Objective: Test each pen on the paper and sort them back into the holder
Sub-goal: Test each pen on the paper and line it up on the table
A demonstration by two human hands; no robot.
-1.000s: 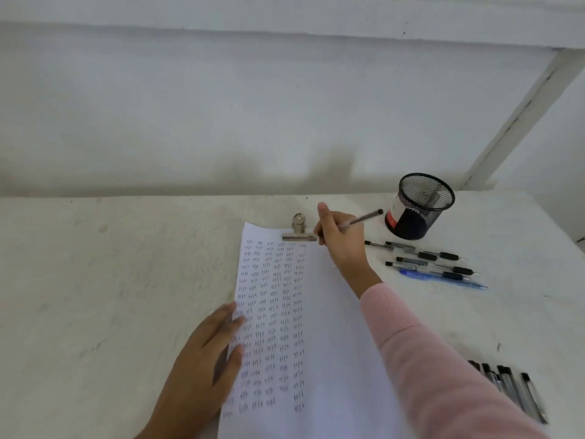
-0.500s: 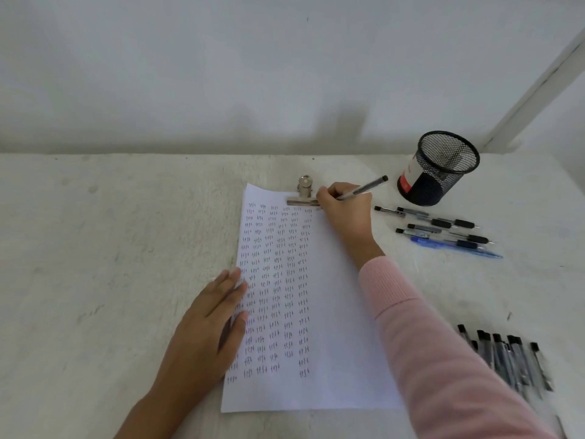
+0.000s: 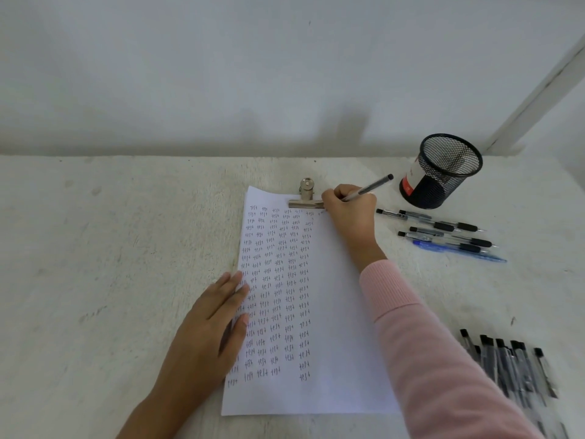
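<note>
A white sheet of paper [image 3: 335, 327] lies on the table, its left part filled with columns of the handwritten word "test". My right hand [image 3: 349, 213] grips a grey pen [image 3: 368, 186] near the sheet's top right, beside a metal binder clip [image 3: 306, 198]; the tip is hidden by my fingers. My left hand [image 3: 210, 324] rests flat on the sheet's left edge. A black mesh pen holder [image 3: 440, 171] stands upright at the back right; no pens show in it.
Several black pens and one blue pen [image 3: 443, 236] lie in a loose group just in front of the holder. Another bunch of several black-capped pens [image 3: 512, 362] lies at the right front. A white wall runs behind the table.
The camera view has tilted down and nearer, showing the whole sheet. My right hand stays at the top of the paper with the pen, shifted slightly. The left hand keeps pressing the sheet.
</note>
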